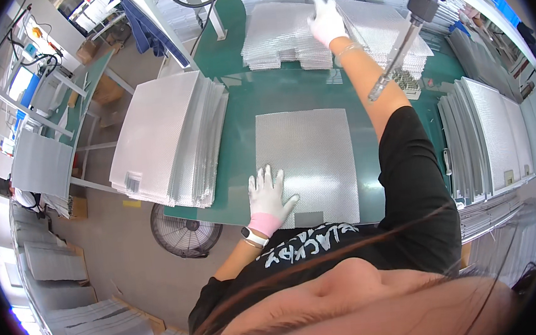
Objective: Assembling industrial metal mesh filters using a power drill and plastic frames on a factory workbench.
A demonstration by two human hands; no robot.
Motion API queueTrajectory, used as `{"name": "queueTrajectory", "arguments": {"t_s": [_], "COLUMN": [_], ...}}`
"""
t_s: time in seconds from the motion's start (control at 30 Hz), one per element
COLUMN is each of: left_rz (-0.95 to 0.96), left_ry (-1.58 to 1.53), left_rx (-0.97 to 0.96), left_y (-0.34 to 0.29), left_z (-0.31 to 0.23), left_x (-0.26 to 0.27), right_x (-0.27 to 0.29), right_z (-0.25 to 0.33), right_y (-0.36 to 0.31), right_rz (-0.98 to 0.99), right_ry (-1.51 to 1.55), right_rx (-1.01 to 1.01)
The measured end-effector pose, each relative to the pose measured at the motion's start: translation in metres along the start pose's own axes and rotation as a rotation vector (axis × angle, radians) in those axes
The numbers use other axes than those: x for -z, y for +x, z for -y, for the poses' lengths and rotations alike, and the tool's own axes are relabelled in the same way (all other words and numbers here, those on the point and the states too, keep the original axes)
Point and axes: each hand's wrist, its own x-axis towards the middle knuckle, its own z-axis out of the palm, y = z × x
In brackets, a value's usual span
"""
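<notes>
A silvery perforated metal sheet (314,157) lies on the green tabletop right in front of me. My left hand (266,194), in a white glove with a pink cuff, rests on its near left part with fingers spread. My right hand (328,23), gloved in white too, reaches far out to a stack of similar sheets (279,34). It is over that stack's right edge, beside a second stack (386,29). Motion smears its fingers, so whether they grip a sheet cannot be seen.
A tall pile of sheets (158,132) stands left on the table (237,100). More sheets (488,131) stack up at the right. An electric screwdriver (406,43) hangs above my right forearm, near a tray of small metal parts (406,84). A floor fan (188,229) sits below left.
</notes>
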Motion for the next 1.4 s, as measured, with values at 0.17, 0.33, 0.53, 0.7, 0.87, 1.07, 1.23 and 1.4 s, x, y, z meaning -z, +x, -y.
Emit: {"name": "queueTrajectory", "arguments": {"t_s": [0.17,0.33,0.53,0.7,0.87,1.07,1.23,1.4], "left_rz": [-0.033,-0.083,-0.134,-0.404,-0.373,-0.238,-0.42,-0.403], "left_ry": [-0.007,-0.292,-2.073,-1.638,-0.681,-0.484,-0.355,-0.329], "left_rx": [-0.032,-0.026,-0.207,0.056,0.279,0.309,0.108,0.098], "left_y": [0.022,0.026,0.014,-0.019,-0.011,0.002,0.004,0.004], "left_z": [-0.01,0.022,0.047,0.002,0.001,0.004,0.004,0.006], "left_x": [-0.001,-0.032,0.023,0.058,0.037,0.02,0.001,-0.007], "right_x": [0.031,0.116,0.154,0.18,0.199,0.181,0.17,0.162], "right_z": [-0.047,-0.014,-0.02,0.0,0.003,-0.008,-0.01,-0.013], "right_y": [0.057,-0.008,-0.202,-0.36,-0.369,-0.38,-0.385,-0.391], "right_rz": [-0.259,-0.195,-0.18,0.161,0.446,0.426,0.419,0.456], "right_ry": [1.096,1.508,1.034,0.86,0.466,0.393,0.25,0.152], "right_rx": [0.19,-0.059,-0.035,-0.439,-0.256,-0.218,-0.19,-0.173]}}
